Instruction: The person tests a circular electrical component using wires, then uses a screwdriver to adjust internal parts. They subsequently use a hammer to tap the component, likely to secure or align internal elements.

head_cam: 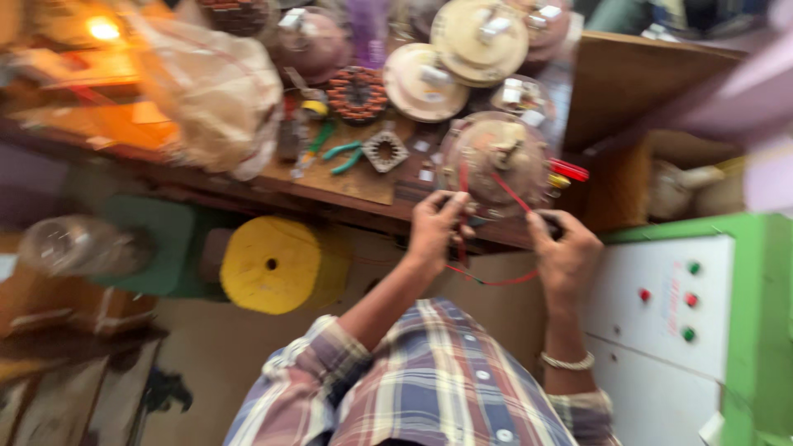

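Observation:
A round fan motor wrapped in clear plastic rests at the front edge of the wooden workbench. Red wires run from it down to both hands. My left hand pinches the wires at the motor's lower left. My right hand grips a wire end and a small dark object at the motor's lower right. A bangle sits on my right wrist. The picture is motion-blurred.
Several round motor covers, a copper-wound stator, teal-handled pliers, a square metal core and a plastic bag crowd the bench. A yellow spool lies below. A green-and-white control box with buttons stands at right.

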